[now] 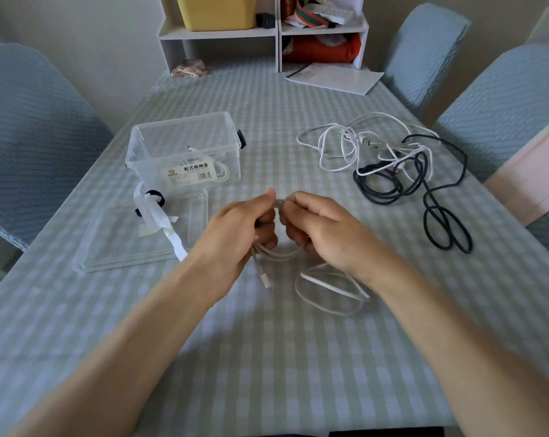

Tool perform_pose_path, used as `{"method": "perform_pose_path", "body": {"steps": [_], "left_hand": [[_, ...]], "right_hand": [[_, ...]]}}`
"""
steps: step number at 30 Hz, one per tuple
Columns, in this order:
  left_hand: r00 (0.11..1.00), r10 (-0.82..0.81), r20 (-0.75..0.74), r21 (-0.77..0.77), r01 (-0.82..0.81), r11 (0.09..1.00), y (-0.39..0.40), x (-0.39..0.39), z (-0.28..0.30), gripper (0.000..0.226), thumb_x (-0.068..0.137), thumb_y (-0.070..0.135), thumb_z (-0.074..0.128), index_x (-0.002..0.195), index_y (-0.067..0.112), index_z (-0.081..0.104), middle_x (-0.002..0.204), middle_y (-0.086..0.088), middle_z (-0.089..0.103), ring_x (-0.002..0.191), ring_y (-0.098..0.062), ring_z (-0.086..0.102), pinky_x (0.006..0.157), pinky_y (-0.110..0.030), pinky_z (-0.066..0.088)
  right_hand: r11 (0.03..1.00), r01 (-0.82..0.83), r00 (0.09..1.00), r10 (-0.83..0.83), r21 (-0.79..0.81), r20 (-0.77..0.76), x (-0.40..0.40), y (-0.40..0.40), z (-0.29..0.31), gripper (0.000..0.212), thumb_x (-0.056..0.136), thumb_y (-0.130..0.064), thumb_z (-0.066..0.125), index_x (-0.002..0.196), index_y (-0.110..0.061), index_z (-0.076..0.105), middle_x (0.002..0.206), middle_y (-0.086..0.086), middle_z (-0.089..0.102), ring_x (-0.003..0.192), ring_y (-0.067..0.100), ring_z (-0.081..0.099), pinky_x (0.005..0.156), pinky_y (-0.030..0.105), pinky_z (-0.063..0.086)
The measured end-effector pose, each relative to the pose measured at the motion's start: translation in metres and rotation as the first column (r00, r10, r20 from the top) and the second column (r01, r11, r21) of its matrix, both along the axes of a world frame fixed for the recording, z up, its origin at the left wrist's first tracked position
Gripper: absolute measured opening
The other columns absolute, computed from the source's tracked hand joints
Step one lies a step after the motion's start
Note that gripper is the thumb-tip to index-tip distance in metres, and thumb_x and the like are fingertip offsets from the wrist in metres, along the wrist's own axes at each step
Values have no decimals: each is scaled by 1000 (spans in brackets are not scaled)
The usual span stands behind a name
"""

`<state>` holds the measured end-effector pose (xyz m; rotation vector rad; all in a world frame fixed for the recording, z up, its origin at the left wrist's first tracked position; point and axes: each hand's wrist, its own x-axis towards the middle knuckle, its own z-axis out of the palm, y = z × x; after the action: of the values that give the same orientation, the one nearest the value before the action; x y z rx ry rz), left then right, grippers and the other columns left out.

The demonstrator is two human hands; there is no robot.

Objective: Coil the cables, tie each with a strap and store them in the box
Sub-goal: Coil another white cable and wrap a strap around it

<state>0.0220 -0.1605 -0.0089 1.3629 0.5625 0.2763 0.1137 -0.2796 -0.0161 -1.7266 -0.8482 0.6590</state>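
My left hand (pixel 244 225) and my right hand (pixel 317 225) meet above the table's middle, both pinching one white cable (pixel 326 285). Part of it is looped between my fingers; its plug end hangs below my left hand and loose loops lie under my right wrist. A clear plastic box (pixel 184 152) stands at the left with a coiled white cable inside. Its clear lid (pixel 115 247) lies in front, carrying white straps (pixel 159 219) and a black strap (pixel 155 197). A tangle of white cables (pixel 345 143) and a black cable (pixel 437 197) lies at the right.
A checked cloth covers the table (pixel 266 357). Blue-covered chairs (pixel 30 137) stand at both sides. At the far end are a white shelf unit (pixel 266 29) with a yellow bin and a sheet of paper (pixel 333 77).
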Motion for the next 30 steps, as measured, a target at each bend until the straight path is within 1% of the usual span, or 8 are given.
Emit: {"method": "perform_pose_path", "body": {"steps": [5,9,15,20,23,26,28,30], "left_hand": [[924,339,176,-358,-261,897,12,3,6,24,101,15,50,77,18,46,56,7,35,41,-7,27,52,-24,37],[852,480,209,-378,-382,844,32,6,6,23,101,12,46,80,19,47,55,9,35,41,-6,26,48,-22,34],[819,561,123,-690,-336,642,35,4,1,39,103,17,42,64,17,37,48,5,27,43,-11,29,56,-24,33],[776,610,158,-769,-291,569,29,6,3,38,104,16,39,65,17,36,49,5,26,43,-11,29,57,-24,35],[797,579,173,-738,-284,612,23,7,3,38,105,22,39,67,18,36,51,4,27,45,-13,34,62,-27,38],[829,525,192,-651,-292,700,13,9,1,40,105,26,41,66,18,37,53,2,31,50,-15,38,69,-31,43],[854,475,210,-585,-279,762,8,9,0,40,105,26,42,66,18,37,55,1,34,55,-16,41,75,-31,46],[896,392,211,-506,-243,827,1,9,-2,40,105,28,41,67,18,38,57,0,38,61,-18,46,82,-32,45]], "right_hand": [[1000,-10,991,14,26,-134,2,-2,-1,14,98,-30,60,93,-18,67,81,-6,72,65,9,58,61,25,44],[1000,13,999,-12,17,-42,10,-3,-6,8,96,-21,64,102,-24,68,81,-4,74,65,6,61,68,31,49],[998,-30,967,45,-62,250,1,4,-17,14,100,-18,55,95,-27,66,58,-8,57,51,5,49,56,28,40],[996,-72,922,85,-50,379,-9,11,-18,16,96,-33,62,85,-22,63,61,0,58,52,11,47,54,29,38],[996,-88,957,79,21,278,-15,16,-12,26,97,-43,56,87,-20,66,71,-1,67,56,6,56,58,27,45],[987,36,992,-55,158,116,-16,18,-10,34,94,-42,54,82,-13,69,67,1,66,52,13,51,51,28,44],[948,193,979,-167,254,-119,-17,21,-9,33,88,-40,61,74,-11,70,63,3,61,49,12,46,48,24,39],[882,355,886,-210,311,-414,-17,22,-5,25,82,-36,66,69,-15,71,59,1,56,46,10,42,46,19,37]]}}
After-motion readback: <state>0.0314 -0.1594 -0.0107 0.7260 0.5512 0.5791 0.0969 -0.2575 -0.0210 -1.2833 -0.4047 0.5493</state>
